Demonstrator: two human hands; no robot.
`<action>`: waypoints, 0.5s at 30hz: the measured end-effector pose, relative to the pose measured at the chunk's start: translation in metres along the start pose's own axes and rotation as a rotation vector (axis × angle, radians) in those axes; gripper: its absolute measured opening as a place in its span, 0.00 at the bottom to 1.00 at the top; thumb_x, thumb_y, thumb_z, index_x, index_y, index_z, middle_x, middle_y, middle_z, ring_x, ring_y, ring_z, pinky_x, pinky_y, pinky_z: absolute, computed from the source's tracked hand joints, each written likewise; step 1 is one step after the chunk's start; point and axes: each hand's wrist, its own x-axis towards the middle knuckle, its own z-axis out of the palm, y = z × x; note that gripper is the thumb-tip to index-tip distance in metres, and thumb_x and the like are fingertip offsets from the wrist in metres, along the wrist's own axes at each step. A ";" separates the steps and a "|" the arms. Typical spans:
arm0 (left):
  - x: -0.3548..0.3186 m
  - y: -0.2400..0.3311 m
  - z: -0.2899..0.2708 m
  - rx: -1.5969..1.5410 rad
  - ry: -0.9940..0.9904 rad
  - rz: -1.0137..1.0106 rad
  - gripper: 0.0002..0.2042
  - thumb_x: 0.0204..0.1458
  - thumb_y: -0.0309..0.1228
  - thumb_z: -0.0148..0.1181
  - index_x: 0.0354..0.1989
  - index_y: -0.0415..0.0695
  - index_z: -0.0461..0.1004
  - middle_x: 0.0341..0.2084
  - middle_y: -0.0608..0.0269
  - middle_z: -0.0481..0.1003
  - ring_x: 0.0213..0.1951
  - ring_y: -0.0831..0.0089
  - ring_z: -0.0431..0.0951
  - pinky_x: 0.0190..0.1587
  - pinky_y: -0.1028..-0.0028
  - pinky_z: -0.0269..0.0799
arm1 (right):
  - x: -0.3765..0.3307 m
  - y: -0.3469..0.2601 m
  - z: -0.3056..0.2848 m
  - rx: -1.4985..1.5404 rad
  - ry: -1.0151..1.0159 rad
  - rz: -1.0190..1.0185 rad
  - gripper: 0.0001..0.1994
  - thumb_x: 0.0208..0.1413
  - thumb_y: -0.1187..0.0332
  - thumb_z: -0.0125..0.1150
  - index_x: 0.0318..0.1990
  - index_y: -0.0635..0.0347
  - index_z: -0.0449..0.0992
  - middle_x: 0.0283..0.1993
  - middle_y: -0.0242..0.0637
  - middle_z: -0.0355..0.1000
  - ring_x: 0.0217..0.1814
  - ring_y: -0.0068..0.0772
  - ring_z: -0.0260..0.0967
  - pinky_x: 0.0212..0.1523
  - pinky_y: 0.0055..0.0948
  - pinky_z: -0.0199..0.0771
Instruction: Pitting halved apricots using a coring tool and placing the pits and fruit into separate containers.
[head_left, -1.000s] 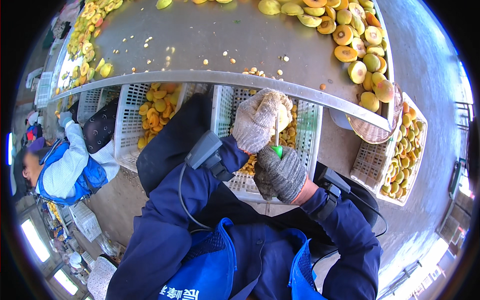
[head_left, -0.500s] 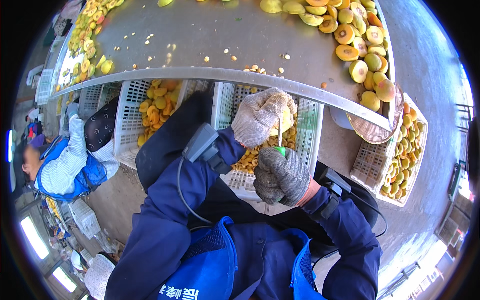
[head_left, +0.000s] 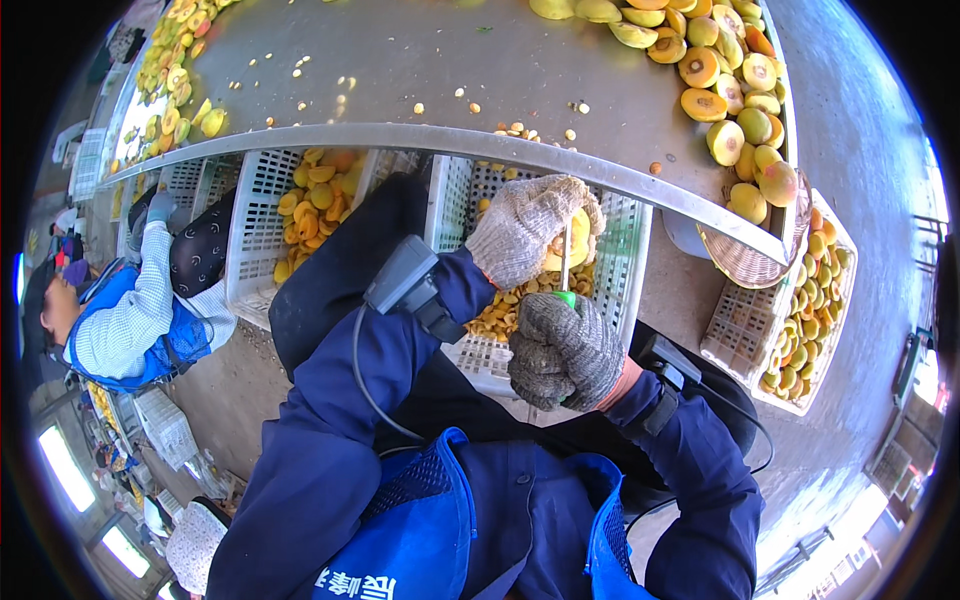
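Observation:
My left hand [head_left: 523, 232], in a pale knitted work glove, is closed around a yellow peach half [head_left: 580, 238] just below the metal table's near edge. My right hand [head_left: 566, 352], in a grey glove, makes a fist around the green handle of a thin metal-shafted pitting tool [head_left: 567, 262]. The shaft points away from me and lies across the peach half; its tip is hard to make out. Under both hands stands a white slotted crate [head_left: 622, 275], partly filled with orange-yellow peach pieces [head_left: 492, 320].
The metal table [head_left: 350, 70] carries scattered pits and a heap of peach halves [head_left: 728, 90] at its right. Another crate of peaches [head_left: 318, 205] stands left of my leg. A wicker basket [head_left: 745, 262] and a full crate [head_left: 810, 320] sit right. A person [head_left: 130, 320] works at far left.
Both hands stay close together over the crate. The peach half has turned slightly in my left hand, showing more of its flesh beside the shaft. The view has shifted a little.

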 end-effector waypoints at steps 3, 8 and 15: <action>0.002 -0.002 -0.002 -0.124 -0.018 -0.229 0.17 0.65 0.41 0.49 0.36 0.40 0.77 0.30 0.61 0.79 0.33 0.76 0.78 0.39 0.74 0.75 | -0.003 -0.003 0.007 -0.045 0.022 -0.016 0.18 0.65 0.54 0.52 0.23 0.49 0.62 0.14 0.24 0.53 0.11 0.23 0.49 0.12 0.27 0.51; -0.001 0.001 -0.001 -0.203 -0.032 -0.125 0.16 0.65 0.41 0.50 0.37 0.40 0.77 0.31 0.62 0.79 0.34 0.75 0.78 0.41 0.73 0.75 | -0.008 -0.005 -0.006 -0.019 -0.127 0.020 0.18 0.65 0.52 0.52 0.24 0.48 0.62 0.15 0.23 0.53 0.10 0.22 0.49 0.12 0.26 0.50; 0.004 -0.001 -0.005 -0.102 -0.138 0.013 0.15 0.65 0.40 0.51 0.39 0.40 0.77 0.32 0.61 0.78 0.36 0.74 0.77 0.41 0.72 0.74 | -0.017 -0.012 -0.016 0.046 -0.201 0.094 0.17 0.64 0.57 0.55 0.23 0.49 0.64 0.15 0.24 0.53 0.12 0.20 0.51 0.11 0.24 0.50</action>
